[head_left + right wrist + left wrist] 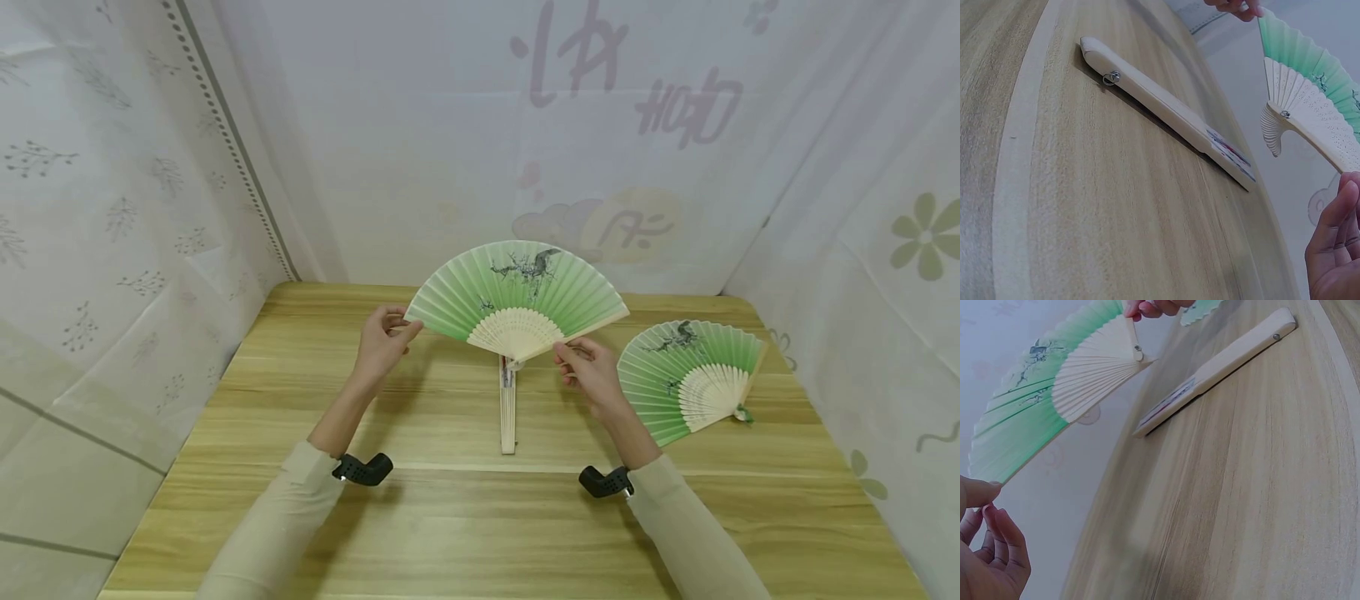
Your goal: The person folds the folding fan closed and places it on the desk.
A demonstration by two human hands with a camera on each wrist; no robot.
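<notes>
A green folding fan (517,292) with a dark branch print is spread wide and held up above the table. My left hand (382,342) pinches its left outer edge between thumb and fingers. On the other side my right hand (592,371) pinches the right guard stick, partway out from the pivot. The left wrist view shows the left thumb (979,490) on the fan's edge. Below the raised fan, a closed folding fan (508,408) with pale ribs lies on the wooden table; the raised fan hides part of it from the head view.
A second open green fan (693,379) with a green tassel lies on the table at the right, partly behind my right forearm. The wooden table (465,533) meets patterned cloth (390,150) at the back and on both sides.
</notes>
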